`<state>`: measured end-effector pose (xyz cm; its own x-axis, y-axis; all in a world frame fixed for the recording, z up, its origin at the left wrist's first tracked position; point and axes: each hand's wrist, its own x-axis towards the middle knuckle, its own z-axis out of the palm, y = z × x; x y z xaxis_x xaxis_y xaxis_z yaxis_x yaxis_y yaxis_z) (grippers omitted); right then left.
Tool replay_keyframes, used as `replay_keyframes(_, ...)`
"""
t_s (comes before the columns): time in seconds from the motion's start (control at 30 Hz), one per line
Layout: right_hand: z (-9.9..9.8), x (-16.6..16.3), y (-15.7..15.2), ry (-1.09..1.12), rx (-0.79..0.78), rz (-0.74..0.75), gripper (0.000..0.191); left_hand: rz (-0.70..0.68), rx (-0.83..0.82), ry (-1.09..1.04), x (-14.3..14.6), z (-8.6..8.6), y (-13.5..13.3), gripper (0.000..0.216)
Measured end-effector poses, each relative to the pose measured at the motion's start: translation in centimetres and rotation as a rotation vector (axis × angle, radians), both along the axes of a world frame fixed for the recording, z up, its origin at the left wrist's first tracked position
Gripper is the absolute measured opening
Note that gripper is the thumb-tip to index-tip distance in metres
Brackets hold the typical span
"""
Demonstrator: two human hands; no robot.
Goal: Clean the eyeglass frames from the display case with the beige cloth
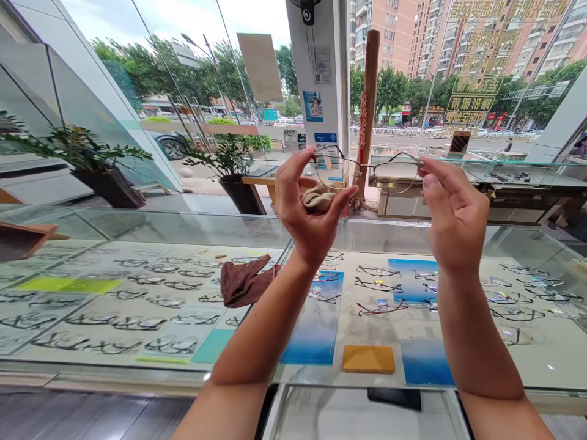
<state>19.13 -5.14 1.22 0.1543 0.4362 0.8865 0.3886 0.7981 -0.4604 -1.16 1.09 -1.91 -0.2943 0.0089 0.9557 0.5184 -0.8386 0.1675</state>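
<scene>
A pair of thin-rimmed eyeglasses [362, 165] is held up at about eye level, above the glass counter, with its lenses toward the street. My left hand [300, 214] pinches the left side of the frame between thumb and fingers. A crumpled beige cloth [317, 198] is tucked in that same palm. At the other end, my right hand [458, 214] grips the right edge of the frame with thumb and fingertips. Below my left wrist, a dark brown cloth [245, 281] lies bunched on the counter, partly hidden by my forearm.
A glass display counter [137, 229] spans the view, with rows of eyeglasses inside. An orange-yellow block [368, 359] and blue sheets [309, 336] show below my hands. A dark flat object [394, 399] lies near the front. Potted plants [105, 171] and a wooden post [369, 104] stand beyond.
</scene>
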Motion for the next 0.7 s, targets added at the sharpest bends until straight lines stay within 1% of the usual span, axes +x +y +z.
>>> replay_keyframes(0.1, 0.2, 0.1, 0.3, 0.096, -0.058, 0.036, 0.022, 0.0, 0.014, 0.016, 0.4, 0.2, -0.6, 0.066)
replay_keyframes(0.2, 0.3, 0.2, 0.8, 0.187, -0.131, 0.097, 0.02, -0.016, -0.026, 0.02, 0.7, 0.1, -1.1, 0.067)
replay_keyframes(0.3, 0.2, 0.5, 1.6, 0.211, -0.198, 0.105, 0.02, -0.011, -0.076, 0.026, 0.9, -0.1, -1.3, 0.068)
replay_keyframes(0.43, 0.1, 0.8, 2.2, 0.241, -0.286, 0.148, 0.025, 0.002, -0.074, 0.045, 0.9, -0.1, -1.2, 0.071)
replay_keyframes(0.6, 0.2, 0.8, 2.2, 0.303, -0.333, 0.264, 0.025, 0.001, -0.062, 0.058, 0.9, -0.1, -1.3, 0.071)
replay_keyframes(0.7, 0.4, 0.7, 2.0, 0.316, -0.337, 0.308, 0.026, -0.051, -0.064, 0.052, 1.0, 0.0, -1.5, 0.069)
